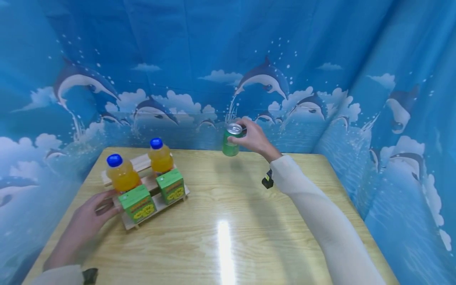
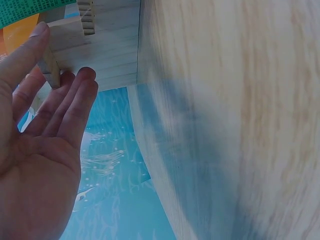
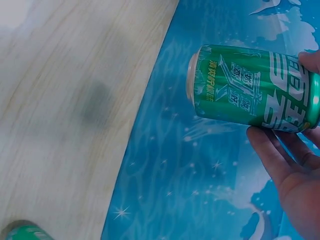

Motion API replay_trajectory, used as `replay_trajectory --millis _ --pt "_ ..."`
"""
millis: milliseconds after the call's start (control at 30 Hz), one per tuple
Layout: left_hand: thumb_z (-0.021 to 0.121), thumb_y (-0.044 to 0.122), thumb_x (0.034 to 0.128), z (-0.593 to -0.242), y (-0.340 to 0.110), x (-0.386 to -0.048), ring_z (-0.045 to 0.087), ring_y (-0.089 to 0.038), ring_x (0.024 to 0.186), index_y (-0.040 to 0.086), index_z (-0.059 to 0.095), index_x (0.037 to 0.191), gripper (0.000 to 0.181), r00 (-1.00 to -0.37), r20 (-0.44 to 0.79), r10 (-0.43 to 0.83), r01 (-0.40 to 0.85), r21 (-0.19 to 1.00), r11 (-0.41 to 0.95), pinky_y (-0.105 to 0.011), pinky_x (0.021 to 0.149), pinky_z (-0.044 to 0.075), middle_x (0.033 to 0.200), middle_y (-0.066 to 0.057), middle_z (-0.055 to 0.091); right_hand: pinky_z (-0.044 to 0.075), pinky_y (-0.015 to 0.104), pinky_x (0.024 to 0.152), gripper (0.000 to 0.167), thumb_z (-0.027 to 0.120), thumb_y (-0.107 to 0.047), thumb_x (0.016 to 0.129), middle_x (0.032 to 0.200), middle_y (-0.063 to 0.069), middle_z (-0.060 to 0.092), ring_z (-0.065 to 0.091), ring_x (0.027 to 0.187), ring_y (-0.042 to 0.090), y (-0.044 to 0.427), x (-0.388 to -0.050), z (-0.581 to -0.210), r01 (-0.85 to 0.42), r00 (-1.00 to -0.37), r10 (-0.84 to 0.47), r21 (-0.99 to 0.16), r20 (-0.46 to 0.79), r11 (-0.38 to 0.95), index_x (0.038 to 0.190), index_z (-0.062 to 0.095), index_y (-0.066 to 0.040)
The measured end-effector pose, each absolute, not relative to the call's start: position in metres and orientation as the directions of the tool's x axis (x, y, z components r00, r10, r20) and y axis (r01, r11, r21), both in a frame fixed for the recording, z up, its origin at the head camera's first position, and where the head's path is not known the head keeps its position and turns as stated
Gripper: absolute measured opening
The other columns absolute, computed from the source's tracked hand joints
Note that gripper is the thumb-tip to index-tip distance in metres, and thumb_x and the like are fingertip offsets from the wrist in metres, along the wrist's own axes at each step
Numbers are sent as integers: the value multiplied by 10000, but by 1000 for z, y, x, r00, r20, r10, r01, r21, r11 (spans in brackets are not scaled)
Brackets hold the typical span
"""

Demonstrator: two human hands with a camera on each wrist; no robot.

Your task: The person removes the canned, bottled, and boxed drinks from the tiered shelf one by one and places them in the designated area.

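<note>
Near the table's far edge, my right hand pinches a green soda can around its upper part, holding it upright above the tabletop. In the right wrist view the can shows silver and white lettering, with thumb on one side and fingers on the other. At the left, my left hand grips the side of a stepped wooden rack; the left wrist view shows its thumb and fingers about a wooden end piece. The rack bears two orange drink bottles behind two green cartons.
A light wooden table lies beneath, with a bright reflection down its middle. A blue dolphin-print curtain surrounds its back and sides. Part of a green object shows at the lower corner of the right wrist view.
</note>
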State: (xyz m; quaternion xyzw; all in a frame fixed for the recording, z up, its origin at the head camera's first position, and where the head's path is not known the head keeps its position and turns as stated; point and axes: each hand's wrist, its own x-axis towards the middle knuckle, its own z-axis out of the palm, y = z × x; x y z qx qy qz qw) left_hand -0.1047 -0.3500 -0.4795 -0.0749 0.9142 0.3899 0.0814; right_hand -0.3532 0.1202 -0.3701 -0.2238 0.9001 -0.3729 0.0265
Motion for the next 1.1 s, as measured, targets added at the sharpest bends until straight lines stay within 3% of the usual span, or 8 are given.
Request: replay_trajectory --millis 533,1100 --pt "674 512 1067 -478 -350 -105 426 -620 1480 -5 338 1669 861 -973 -217 -77 -209 693 690 -739 1156 477 1707 -366 307 615 534 944 632 832 -392 967 1340 150 665 658 1182 336 151 -354 -392 -307 -932 -354 -693 80 652 1453 586 -72" --pt "667 506 1075 -478 -348 -103 439 -623 1468 -4 355 1663 839 -977 -202 -72 -195 704 683 -728 1146 491 1701 -367 321 612 553 1041 718 806 -396 979 1425 182 622 639 1257 361 170 -347 -418 -171 -980 -195 -692 45 702 1526 518 -31"
